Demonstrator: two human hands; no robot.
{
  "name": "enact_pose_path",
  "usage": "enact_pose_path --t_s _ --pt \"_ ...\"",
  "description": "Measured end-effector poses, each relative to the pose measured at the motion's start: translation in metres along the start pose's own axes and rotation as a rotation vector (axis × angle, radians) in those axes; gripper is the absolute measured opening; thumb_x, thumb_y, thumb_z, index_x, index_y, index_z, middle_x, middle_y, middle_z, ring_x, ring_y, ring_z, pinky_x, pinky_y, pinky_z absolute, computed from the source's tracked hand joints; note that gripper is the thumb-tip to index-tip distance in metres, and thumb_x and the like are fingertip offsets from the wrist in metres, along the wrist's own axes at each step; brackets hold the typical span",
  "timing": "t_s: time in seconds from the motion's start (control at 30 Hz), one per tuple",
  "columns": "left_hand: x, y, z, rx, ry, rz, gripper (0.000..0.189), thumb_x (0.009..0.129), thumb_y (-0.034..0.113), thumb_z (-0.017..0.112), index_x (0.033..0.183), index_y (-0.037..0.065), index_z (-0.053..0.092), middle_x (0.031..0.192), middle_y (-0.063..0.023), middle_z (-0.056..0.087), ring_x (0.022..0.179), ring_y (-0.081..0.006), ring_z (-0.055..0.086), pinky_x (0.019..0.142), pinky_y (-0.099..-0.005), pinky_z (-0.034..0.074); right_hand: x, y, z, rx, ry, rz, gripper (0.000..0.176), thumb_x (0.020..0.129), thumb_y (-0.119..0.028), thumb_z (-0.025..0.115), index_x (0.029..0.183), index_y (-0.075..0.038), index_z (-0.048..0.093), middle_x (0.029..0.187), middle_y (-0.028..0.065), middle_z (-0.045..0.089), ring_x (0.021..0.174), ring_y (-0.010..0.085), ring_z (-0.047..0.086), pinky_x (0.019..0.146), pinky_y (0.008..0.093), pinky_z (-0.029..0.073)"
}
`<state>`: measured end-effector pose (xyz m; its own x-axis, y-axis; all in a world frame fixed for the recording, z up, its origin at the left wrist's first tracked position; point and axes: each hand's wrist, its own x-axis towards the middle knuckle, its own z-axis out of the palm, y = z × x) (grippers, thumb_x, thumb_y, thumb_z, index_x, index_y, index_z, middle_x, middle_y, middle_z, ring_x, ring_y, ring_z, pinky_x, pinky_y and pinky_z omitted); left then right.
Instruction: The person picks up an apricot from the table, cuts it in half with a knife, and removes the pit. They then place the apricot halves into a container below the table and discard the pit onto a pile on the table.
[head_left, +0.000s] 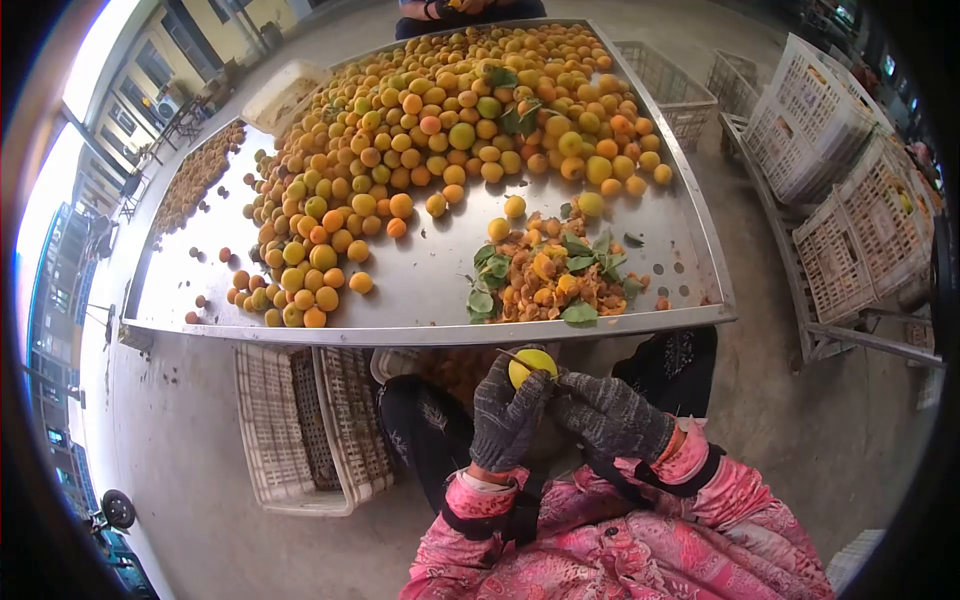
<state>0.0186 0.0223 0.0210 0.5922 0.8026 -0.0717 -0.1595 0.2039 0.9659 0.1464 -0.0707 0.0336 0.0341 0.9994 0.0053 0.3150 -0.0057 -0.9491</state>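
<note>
A yellow-green apricot [532,368] is gripped in the fingers of my left hand [505,415], just below the table's front edge. My right hand [610,412] is closed close beside the fruit, its fingertips pointing at the fruit's right side. Both hands wear grey knitted gloves. A thin dark stick-like thing [515,357] crosses the fruit's upper left; I cannot tell what my right fingers hold. Straight ahead on the metal table [430,262] lies a heap of torn orange fruit pieces and green leaves [550,272].
A big pile of apricots [400,130] covers the table's far part, with smaller brown pieces [200,165] at left. Plastic crates [345,420] stand under the front edge. More crates [810,120] are stacked on a rack at right. Another person [470,12] sits across the table.
</note>
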Motion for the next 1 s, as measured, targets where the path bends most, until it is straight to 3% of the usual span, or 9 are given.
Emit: enact_pose_path --t_s 0.2,0.33,0.4,0.53,0.63,0.73,0.8,0.93,1.0 --pt "0.001 -0.001 -0.008 -0.025 -0.097 -0.007 0.029 0.085 0.011 0.055 0.11 -0.003 0.049 0.093 -0.0074 0.059 0.082 -0.0119 0.056 0.072 -0.0243 0.047 -0.002 0.026 0.006 -0.185 0.105 -0.366 0.037 0.086 -0.012 0.055 0.119 0.003 0.046 0.096 0.0161 0.06 0.087 0.0213 0.061 0.074 0.0302 0.048" --pt "0.001 -0.002 0.001 -0.039 -0.015 -0.048 0.032 0.086 0.01 0.055 0.113 -0.003 0.047 0.096 -0.0071 0.058 0.083 -0.0119 0.055 0.073 -0.0241 0.046 -0.005 0.027 0.008 -0.227 0.127 -0.186 0.042 0.077 -0.011 0.063 0.114 0.004 0.05 0.099 0.0185 0.058 0.089 0.0269 0.059 0.075 0.0321 0.049" --pt "0.002 -0.004 0.006 -0.146 0.0 0.063 0.036 0.085 0.009 0.056 0.118 -0.002 0.044 0.1 -0.0072 0.056 0.085 -0.0118 0.055 0.074 -0.0232 0.046 0.003 0.017 -0.006 -0.613 0.142 -0.442 0.025 0.078 -0.006 0.054 0.1 0.003 0.058 0.103 0.0265 0.054 0.088 0.0379 0.057 0.074 0.0426 0.049" --pt "0.0 0.002 0.003 -0.106 0.013 -0.025 0.038 0.085 0.009 0.056 0.12 -0.001 0.044 0.105 -0.0073 0.054 0.087 -0.0118 0.054 0.076 -0.0235 0.046 0.006 0.008 -0.009 -0.573 0.129 -0.548 0.023 0.08 -0.007 0.053 0.099 0.004 0.057 0.105 0.0257 0.054 0.085 0.0368 0.057 0.07 0.0413 0.049" --pt "-0.002 -0.008 0.004 -0.081 0.146 -0.117 0.037 0.085 0.01 0.056 0.119 0.0 0.045 0.104 -0.0061 0.055 0.087 -0.0112 0.054 0.076 -0.0241 0.045 0.004 0.007 0.013 -0.553 0.211 -0.382 0.025 0.081 -0.008 0.054 0.103 0.003 0.055 0.1 0.0246 0.056 0.081 0.0361 0.059 0.067 0.0419 0.048" --pt "0.0 -0.017 0.004 0.505 0.151 0.319 0.032 0.086 0.013 0.057 0.114 0.0 0.048 0.097 -0.0046 0.058 0.084 -0.0101 0.055 0.071 -0.0239 0.046 0.004 0.0 0.023 -0.373 0.426 -0.093 0.03 0.081 -0.011 0.055 0.108 0.002 0.053 0.092 0.0236 0.059 0.075 0.0363 0.06 0.065 0.0426 0.048" --pt "-0.001 0.004 0.013 0.012 0.145 -0.121 0.028 0.085 0.015 0.058 0.108 0.0 0.052 0.091 -0.0047 0.06 0.079 -0.01 0.056 0.067 -0.0238 0.046 0.004 0.004 0.024 -0.352 0.393 -0.057 0.033 0.081 -0.011 0.057 0.111 0.001 0.051 0.086 0.0231 0.06 0.072 0.0363 0.06 0.064 0.0428 0.047" --pt "0.002 -0.008 0.007 0.05 0.143 -0.097 0.027 0.083 0.015 0.06 0.104 0.0 0.054 0.089 -0.0059 0.061 0.076 -0.0106 0.057 0.066 -0.0237 0.046 0.008 0.008 0.018 0.069 0.285 0.028 0.035 0.078 -0.008 0.057 0.111 0.002 0.052 0.094 0.0233 0.059 0.082 0.0362 0.06 0.069 0.0406 0.049" --pt "0.001 -0.013 0.002 0.037 0.122 -0.015 0.027 0.081 0.014 0.061 0.103 -0.001 0.055 0.087 -0.0061 0.061 0.075 -0.0109 0.057 0.066 -0.0228 0.047 0.008 0.024 0.011 -0.373 0.179 -0.5 0.04 0.073 -0.005 0.059 0.112 0.002 0.053 0.103 0.0238 0.056 0.093 0.0371 0.057 0.076 0.0402 0.049"
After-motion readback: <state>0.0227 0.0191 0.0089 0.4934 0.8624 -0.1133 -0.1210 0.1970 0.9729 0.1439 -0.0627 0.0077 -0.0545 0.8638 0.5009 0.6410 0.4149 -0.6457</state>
